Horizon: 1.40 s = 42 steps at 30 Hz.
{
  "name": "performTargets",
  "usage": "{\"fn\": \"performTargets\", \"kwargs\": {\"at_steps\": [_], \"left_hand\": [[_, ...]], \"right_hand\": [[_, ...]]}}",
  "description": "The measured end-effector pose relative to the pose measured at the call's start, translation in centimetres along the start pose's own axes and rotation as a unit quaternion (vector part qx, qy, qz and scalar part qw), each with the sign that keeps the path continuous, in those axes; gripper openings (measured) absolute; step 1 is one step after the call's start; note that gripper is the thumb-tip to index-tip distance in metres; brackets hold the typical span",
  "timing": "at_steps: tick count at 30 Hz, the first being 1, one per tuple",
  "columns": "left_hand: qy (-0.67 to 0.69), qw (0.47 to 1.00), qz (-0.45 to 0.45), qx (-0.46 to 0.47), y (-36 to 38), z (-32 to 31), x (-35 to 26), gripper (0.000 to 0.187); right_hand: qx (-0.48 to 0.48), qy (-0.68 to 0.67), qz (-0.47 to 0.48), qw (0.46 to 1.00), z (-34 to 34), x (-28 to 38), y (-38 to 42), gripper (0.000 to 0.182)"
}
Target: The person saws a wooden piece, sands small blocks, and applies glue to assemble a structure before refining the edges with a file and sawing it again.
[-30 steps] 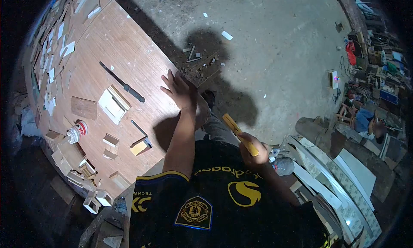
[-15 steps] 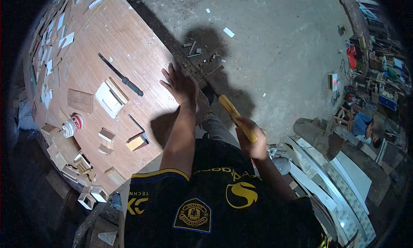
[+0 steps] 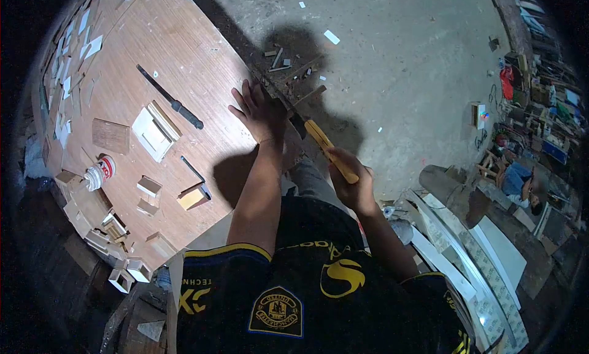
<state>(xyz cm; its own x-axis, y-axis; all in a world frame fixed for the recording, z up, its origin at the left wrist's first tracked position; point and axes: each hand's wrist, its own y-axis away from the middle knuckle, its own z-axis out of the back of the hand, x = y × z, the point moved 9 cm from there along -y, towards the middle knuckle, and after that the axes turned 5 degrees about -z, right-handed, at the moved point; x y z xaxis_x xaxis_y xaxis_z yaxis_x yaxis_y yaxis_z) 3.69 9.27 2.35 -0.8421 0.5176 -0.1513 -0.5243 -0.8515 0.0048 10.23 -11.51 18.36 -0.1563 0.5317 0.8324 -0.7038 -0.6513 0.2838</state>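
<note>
My right hand [image 3: 353, 181] is wrapped around the yellow handle of a saw [image 3: 331, 151]. Its narrow dark blade points away from me, along the edge of the wooden table [image 3: 202, 65]. My left hand [image 3: 262, 113] lies at that edge with fingers spread, close beside the blade. Whether a small workpiece is under the palm is hidden. Left of this hand, a long dark tool with a black handle [image 3: 170, 97] rests on the tabletop. Nearer me are a white-faced wooden piece [image 3: 153, 135] and a try square [image 3: 195, 196] with a dark blade.
A white container with a red label [image 3: 101, 172], a brown wooden block [image 3: 110, 136] and small box-like wood pieces [image 3: 130, 270] occupy the table's left side. Offcuts [image 3: 282, 62] litter the floor. Long panels [image 3: 454, 250] lie at right. Another person [image 3: 516, 181] is at far right.
My right hand and the saw have shifted slightly forward and left, the handle now nearer the table edge. My left hand stays at the edge; the view has shifted slightly.
</note>
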Motion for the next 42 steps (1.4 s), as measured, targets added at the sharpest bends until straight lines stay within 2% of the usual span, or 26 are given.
{"fn": "performTargets", "kwargs": {"at_steps": [4,7,9,10,12,19,22,24,29,34,36,39,41,42], "left_hand": [[0.008,1.000,-0.010,-0.021,-0.1,0.7,-0.3,0.054],[0.012,0.999,-0.014,-0.034,0.0,1.0,-0.3,0.052],[0.008,0.999,-0.019,-0.035,-0.1,0.9,-0.3,0.051],[0.004,0.999,-0.022,-0.035,-0.1,0.8,-0.3,0.050],[0.000,0.999,-0.026,-0.035,0.0,0.5,-0.3,0.050],[0.017,0.999,-0.029,-0.021,0.2,0.4,-0.2,0.058],[0.025,0.999,-0.033,-0.026,0.1,0.6,-0.2,0.060],[0.029,0.999,-0.032,-0.020,0.1,0.7,-0.3,0.060],[0.064,0.998,-0.015,0.001,-0.1,0.2,0.1,0.057],[0.058,0.998,-0.029,-0.023,-0.1,-0.6,0.5,0.056],[0.040,0.998,-0.031,-0.023,0.0,-1.2,0.4,0.057],[0.089,0.993,-0.018,-0.071,-0.2,-0.5,0.4,0.059],[0.185,0.978,0.068,-0.075,-0.4,0.2,1.2,0.040],[0.183,0.978,0.067,-0.072,-0.4,0.3,1.3,0.040]], "right_hand": [[-0.005,-0.024,0.014,1.000,-0.1,-0.2,-0.2,0.028],[0.014,-0.022,-0.017,1.000,-0.3,-0.4,-0.2,0.028],[0.026,-0.053,-0.086,0.995,-0.7,-1.7,0.0,0.028],[0.025,-0.053,-0.087,0.995,-0.7,-1.6,0.0,0.028],[0.005,-0.006,-0.019,1.000,-0.3,-0.1,-0.2,0.028],[0.012,-0.015,-0.050,0.999,-0.3,-0.8,0.2,0.030],[0.018,-0.019,-0.018,1.000,-0.7,-0.5,0.3,0.031],[0.032,-0.048,-0.053,0.997,-1.0,0.4,0.1,0.031],[0.020,-0.003,-0.048,0.999,-0.9,2.2,-0.6,0.031],[0.017,0.004,-0.065,0.998,-1.1,2.0,-0.6,0.037],[0.042,-0.009,-0.106,0.993,-1.4,2.0,-0.8,0.030],[0.019,0.007,-0.071,0.997,-1.0,2.2,-1.1,0.030],[0.027,0.008,-0.068,0.997,-1.4,2.0,-0.9,0.031],[0.032,0.009,-0.065,0.997,-1.6,1.9,-0.7,0.031]]}}
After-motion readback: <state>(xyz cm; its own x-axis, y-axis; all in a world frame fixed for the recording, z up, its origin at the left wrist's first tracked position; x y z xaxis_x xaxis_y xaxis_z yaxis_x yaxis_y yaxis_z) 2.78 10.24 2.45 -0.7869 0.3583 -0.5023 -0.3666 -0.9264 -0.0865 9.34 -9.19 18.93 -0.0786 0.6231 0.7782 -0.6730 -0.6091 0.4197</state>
